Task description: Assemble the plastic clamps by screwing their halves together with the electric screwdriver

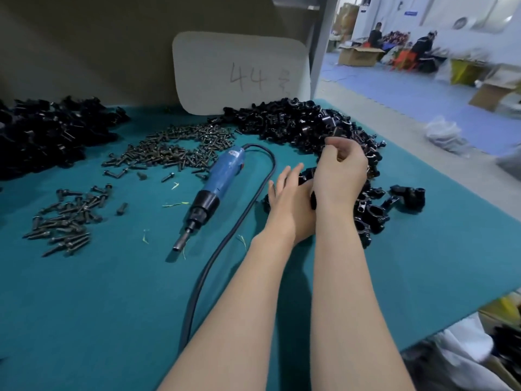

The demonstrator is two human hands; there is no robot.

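- The teal surface (112,306) carries everything the task needs, and bare cloth is left in front of the person for the joining.
- The heap of loose clamp halves (296,122) is spread along the right side of the surface. It is here that the step in hand, judged to be the picking of two halves, is being done.
- A second black heap (42,136) is seen at the far left, well apart from the hands. Whether its pieces are finished cannot be told.
- A white card (239,71) marked "44" is propped at the back.
- The screws (174,148) are scattered between the two heaps, with a smaller batch of screws (67,221) laid nearer on the left.
- The electric screwdriver (217,182) is lying unheld just left of the hands, bit toward the person, and its cable (225,244) is looped past the left forearm.
- The right hand (341,179) is held over the heap with its fingers (335,145) curled inward. Whether a half is clamped in them cannot be told.
- The left hand (290,207) is laid at the heap's near edge, its fingers (284,176) straight and slightly apart, nothing gripped.
- A small black piece (313,201) is glimpsed between the two hands. By which hand it is held cannot be told.
- For a good result, two matching halves should be chosen and seated flush with their holes aligned before a screw is fetched, and the cable should be kept clear of the reach.
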